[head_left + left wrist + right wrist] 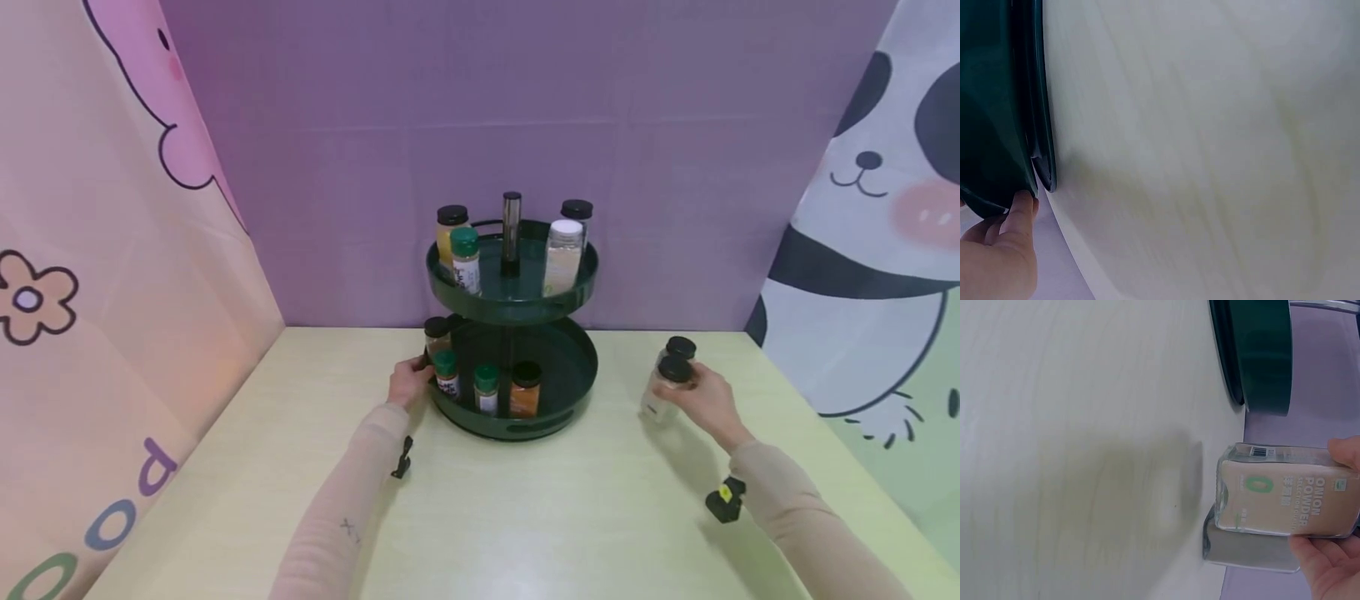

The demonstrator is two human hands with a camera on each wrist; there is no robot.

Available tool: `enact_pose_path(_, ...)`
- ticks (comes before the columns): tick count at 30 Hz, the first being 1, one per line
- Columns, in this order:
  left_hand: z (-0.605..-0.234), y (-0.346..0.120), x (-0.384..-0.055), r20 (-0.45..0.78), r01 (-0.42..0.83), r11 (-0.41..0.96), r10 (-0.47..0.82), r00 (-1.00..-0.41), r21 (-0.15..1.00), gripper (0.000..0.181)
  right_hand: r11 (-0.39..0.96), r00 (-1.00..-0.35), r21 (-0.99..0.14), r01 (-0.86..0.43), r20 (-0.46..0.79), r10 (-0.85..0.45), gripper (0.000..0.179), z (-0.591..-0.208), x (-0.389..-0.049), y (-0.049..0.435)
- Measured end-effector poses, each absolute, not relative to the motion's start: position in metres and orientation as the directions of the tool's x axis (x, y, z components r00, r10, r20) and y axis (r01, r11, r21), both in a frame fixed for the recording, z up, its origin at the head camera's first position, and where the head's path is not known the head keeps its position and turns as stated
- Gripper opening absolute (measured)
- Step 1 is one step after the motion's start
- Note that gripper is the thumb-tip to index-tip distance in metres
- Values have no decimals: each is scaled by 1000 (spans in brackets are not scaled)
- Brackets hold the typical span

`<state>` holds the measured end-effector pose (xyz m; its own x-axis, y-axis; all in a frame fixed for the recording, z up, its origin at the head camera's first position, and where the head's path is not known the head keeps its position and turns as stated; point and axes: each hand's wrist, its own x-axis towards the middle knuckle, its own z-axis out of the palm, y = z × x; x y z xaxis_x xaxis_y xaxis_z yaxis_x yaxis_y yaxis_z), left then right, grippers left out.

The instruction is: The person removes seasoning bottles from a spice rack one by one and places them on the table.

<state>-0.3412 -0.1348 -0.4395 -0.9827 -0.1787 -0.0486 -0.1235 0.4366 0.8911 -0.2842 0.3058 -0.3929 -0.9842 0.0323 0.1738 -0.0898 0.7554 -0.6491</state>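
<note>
In the head view my right hand (703,404) grips a clear onion powder jar (1285,497) with a black lid. Its label faces the right wrist camera, and thumb and fingers hold it from opposite sides. A second black-lidded jar (1250,550) stands on the table just behind it, partly hidden. My left hand (410,380) holds the left edge of the lower tier of a dark green two-tier spice turntable (510,427). In the left wrist view, the fingers (1017,215) lie bent against the tray's wall.
The upper tier carries a yellow jar (446,242), a green-capped jar (467,271), a white-capped jar (562,262) and a black-capped one (577,210). Below are an orange spice jar (525,396) and several others. A purple backdrop (360,208) stands behind the table (540,517).
</note>
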Motion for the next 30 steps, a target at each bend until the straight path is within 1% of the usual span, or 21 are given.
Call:
enact_pose_path(7, -439, -135, -341, -54, -127, 431, -179, -982, 893, 41, 761, -986, -645, -67, 161, 50, 61, -394, -281, 311)
enact_pose_path(14, -440, -135, -342, -56, -128, 425, -176, -983, 896, 41, 757, -990, -653, -29, 123, 68, 70, -397, -279, 314)
enact_pose_path(21, -441, -135, -342, -48, -123, 444, -175, -983, 888, 41, 757, -988, -653, -31, 134, 75, 67, -398, -279, 317)
enact_pose_path(30, -441, -135, -343, -53, -125, 435, -175, -983, 891, 41, 762, -989, -648, -19, 124, 80, 69, -400, -277, 319)
